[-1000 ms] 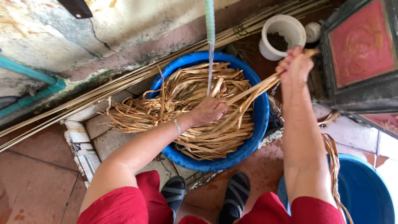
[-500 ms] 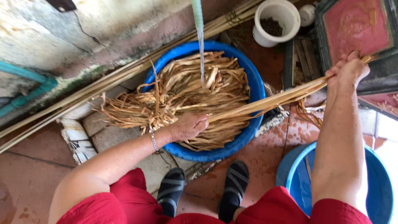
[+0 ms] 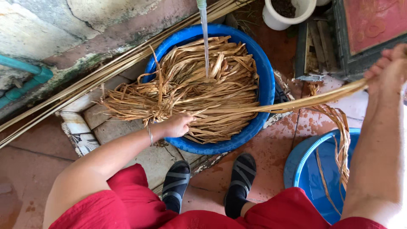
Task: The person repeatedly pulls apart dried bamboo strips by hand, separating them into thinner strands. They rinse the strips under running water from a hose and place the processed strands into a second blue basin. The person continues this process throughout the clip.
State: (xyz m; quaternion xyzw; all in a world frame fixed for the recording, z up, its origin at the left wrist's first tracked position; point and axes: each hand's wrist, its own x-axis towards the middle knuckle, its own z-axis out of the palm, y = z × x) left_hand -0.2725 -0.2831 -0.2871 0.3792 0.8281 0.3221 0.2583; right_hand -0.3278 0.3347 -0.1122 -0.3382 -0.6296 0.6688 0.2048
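Here, a long bundle of dried straw-coloured strips (image 3: 271,106) stretches almost level between the two hands, from the heap in the big tub out past its right rim. The left hand (image 3: 178,125) rests at the near edge of the heap, its fingers (image 3: 188,120) curled closed around the inner end of the bundle, so the strips run out from between thumb and fingers toward the right. The right hand (image 3: 388,68) is raised at the right edge of the view, fingers closed on the outer end of the same bundle, and loose strip ends (image 3: 341,144) hang down from that grip. Those hanging ends trail into a second, smaller blue tub (image 3: 296,165) standing on the reddish floor (image 3: 271,157) just beside the right foot. The big blue tub (image 3: 265,80) holds one tangled heap of strips (image 3: 186,85) that spills over its left rim onto a low tiled ledge (image 3: 85,127). A single thin stream of water (image 3: 205,38) falls into the middle of the heap. So there are two blue tubs, one white bucket (image 3: 282,17) with dark contents behind them, and two dark sandals (image 3: 207,182) side by side below the big tub. One teal pipe (image 3: 25,80) runs along the wall on the left, and several long thin canes (image 3: 106,72) lie against the wall foot.
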